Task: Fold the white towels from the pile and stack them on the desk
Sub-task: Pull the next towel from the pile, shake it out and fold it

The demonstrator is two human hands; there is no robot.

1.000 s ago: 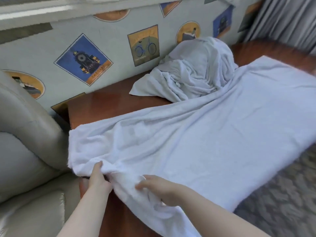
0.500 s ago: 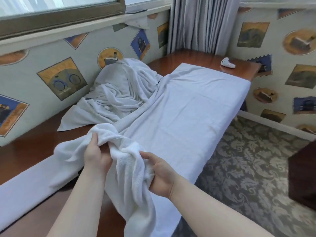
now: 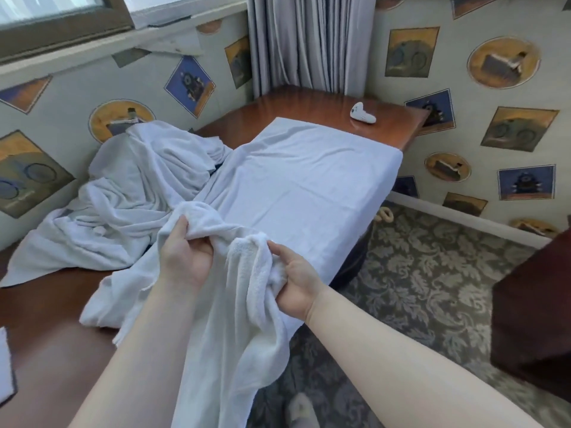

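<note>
Towel point(image 3: 296, 186) | spread along counter point(image 3: 312, 101), near end bunched | left hand point(image 3: 185, 257), right hand point(image 3: 298, 281): each grip clamped on its edge (pile point(image 3: 139, 180) beside) | step: first fold | next: carry end across.

Since 1.0 s ago: near end of the white towel point(image 3: 309, 186) lifted off the desk point(image 3: 309, 103) edge and carried toward the pile point(image 3: 139, 180). Left hand point(image 3: 185, 254) went from lying on the hem to gripping a raised bunch of cloth; right hand point(image 3: 296, 279) from flat fingers to gripping a fold beside it. Since 0.5 s ago both hands sit slightly farther along the desk, closer to the pile.
</note>
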